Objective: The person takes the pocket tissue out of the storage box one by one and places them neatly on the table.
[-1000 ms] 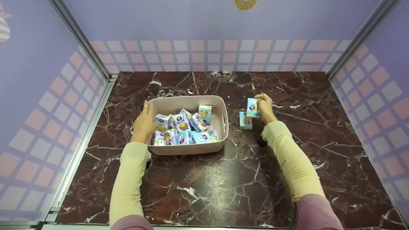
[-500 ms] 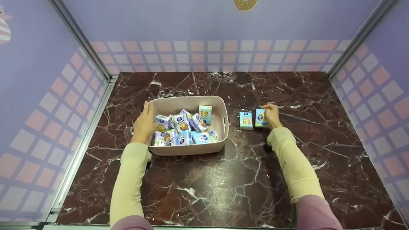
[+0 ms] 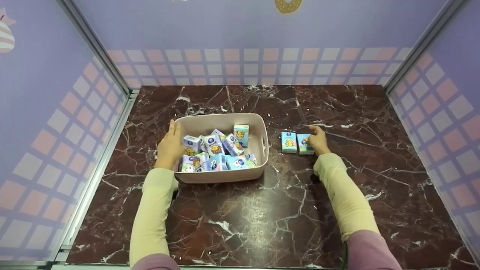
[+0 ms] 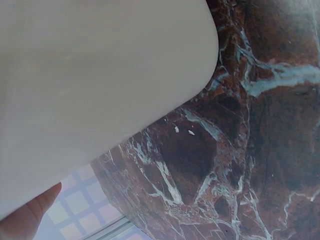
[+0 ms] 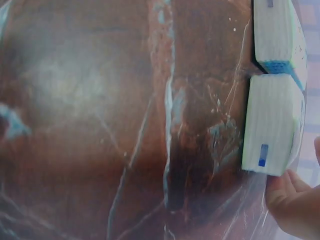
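My left hand (image 3: pixel 170 147) rests against the left wall of a beige plastic basket (image 3: pixel 221 177), its fingers stretched along the outside; a fingertip (image 4: pixel 47 197) shows beside the wall in the left wrist view. Inside the basket lie several small tissue packs (image 3: pixel 213 150) with purple or blue cartoon wrappers, jumbled together. To the right of it, a blue tissue pack (image 3: pixel 288 142) lies flat on the table. Just beside that, my right hand (image 3: pixel 319 141) holds a second blue tissue pack (image 3: pixel 304 144) by its right edge; in the right wrist view this pack (image 5: pixel 272 125) sits on the tabletop.
A dark red marble-patterned tabletop (image 3: pixel 240 225) spreads under everything. Purple panels with pink and white checks stand at the back (image 3: pixel 240 30), left (image 3: pixel 33 112) and right (image 3: pixel 450 112), joined by metal corner posts.
My right hand has lowered the second tissue pack from over the first one to the table on its right, then slid it closer alongside. The left hand and basket have stayed in place.
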`<state>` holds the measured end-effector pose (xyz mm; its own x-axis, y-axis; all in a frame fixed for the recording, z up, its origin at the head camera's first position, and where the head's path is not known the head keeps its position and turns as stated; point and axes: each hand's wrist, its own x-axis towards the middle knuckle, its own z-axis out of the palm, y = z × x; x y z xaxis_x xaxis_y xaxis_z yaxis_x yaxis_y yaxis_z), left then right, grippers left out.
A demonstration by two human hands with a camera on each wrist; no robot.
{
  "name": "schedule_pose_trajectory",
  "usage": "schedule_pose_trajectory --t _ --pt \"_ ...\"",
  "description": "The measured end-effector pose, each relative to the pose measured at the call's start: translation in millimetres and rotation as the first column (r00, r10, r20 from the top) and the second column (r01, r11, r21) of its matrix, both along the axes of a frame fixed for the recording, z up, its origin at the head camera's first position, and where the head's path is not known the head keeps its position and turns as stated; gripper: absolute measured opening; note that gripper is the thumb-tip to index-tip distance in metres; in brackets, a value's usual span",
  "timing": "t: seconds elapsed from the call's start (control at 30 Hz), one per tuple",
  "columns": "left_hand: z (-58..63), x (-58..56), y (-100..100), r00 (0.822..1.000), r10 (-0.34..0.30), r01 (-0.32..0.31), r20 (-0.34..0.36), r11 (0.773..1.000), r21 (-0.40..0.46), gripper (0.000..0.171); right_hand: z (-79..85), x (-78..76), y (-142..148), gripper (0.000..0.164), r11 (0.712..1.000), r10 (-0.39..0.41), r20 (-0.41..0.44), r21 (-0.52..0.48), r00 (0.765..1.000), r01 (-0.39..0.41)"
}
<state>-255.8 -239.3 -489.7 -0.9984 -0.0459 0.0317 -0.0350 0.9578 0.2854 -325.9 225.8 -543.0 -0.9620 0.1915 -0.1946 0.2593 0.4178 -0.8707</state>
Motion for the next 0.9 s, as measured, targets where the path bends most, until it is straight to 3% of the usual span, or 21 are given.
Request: schedule_pose_trajectory --t 0.07,0.13,0.2,0.37,0.43,0.5,0.63,0.7,0.73,0.8,0.9 --pt "-0.2 0.1 0.2 1.000 -0.002 0.002 -0.003 1.000 -0.001 0.071 12.1 8.7 -1.2 0.057 0.999 0.050 0.008 -0.001 0.999 -0.050" --pt "-0.1 0.1 0.1 1.000 -0.001 0.001 -0.007 1.000 -0.002 0.071 13.0 9.1 2.1 0.061 0.991 0.136 0.012 0.013 0.991 -0.136" --pt "0.2 0.1 0.1 1.000 -0.004 0.003 -0.011 1.000 -0.006 0.071 -3.2 -1.7 12.3 0.068 0.970 0.237 0.020 0.056 0.971 -0.238" --pt "0.6 -0.1 -0.1 1.000 -0.007 0.007 -0.015 1.000 -0.010 0.070 1.2 2.0 18.5 0.086 0.854 0.485 0.146 0.132 0.862 -0.503" --pt "0.2 -0.1 -0.2 1.000 -0.007 0.007 -0.017 1.000 -0.007 0.069 -4.4 0.9 21.6 0.091 0.821 0.543 0.165 0.102 0.823 -0.562" --pt "-0.3 0.1 -0.1 1.000 -0.007 0.007 -0.018 1.000 -0.005 0.067 -16.3 -3.2 25.6 0.093 0.794 0.581 0.153 0.105 0.799 -0.598" --pt "-1.2 0.3 -0.1 1.000 -0.008 0.008 -0.011 1.000 -0.004 0.066 -83.4 -40.5 49.3 0.095 0.759 0.617 0.085 0.200 0.782 -0.620" --pt "-1.4 0.4 0.0 1.000 -0.007 0.007 -0.008 1.000 -0.006 0.067 -112.2 -57.4 60.4 0.095 0.755 0.625 0.051 0.218 0.779 -0.619" --pt "-1.4 0.2 -0.1 1.000 -0.007 0.006 -0.008 1.000 -0.006 0.067 -123.9 -65.2 64.3 0.096 0.765 0.614 0.033 0.222 0.789 -0.605" --pt "-1.5 -0.2 -0.2 1.000 -0.005 0.005 -0.013 1.000 -0.007 0.066 -127.5 -67.7 64.5 0.096 0.777 0.602 0.023 0.209 0.798 -0.593" --pt "-0.7 -0.3 0.1 1.000 -0.002 0.002 -0.017 1.000 -0.006 0.066 -100.7 -52.0 53.1 0.098 0.809 0.563 0.034 0.179 0.826 -0.560"
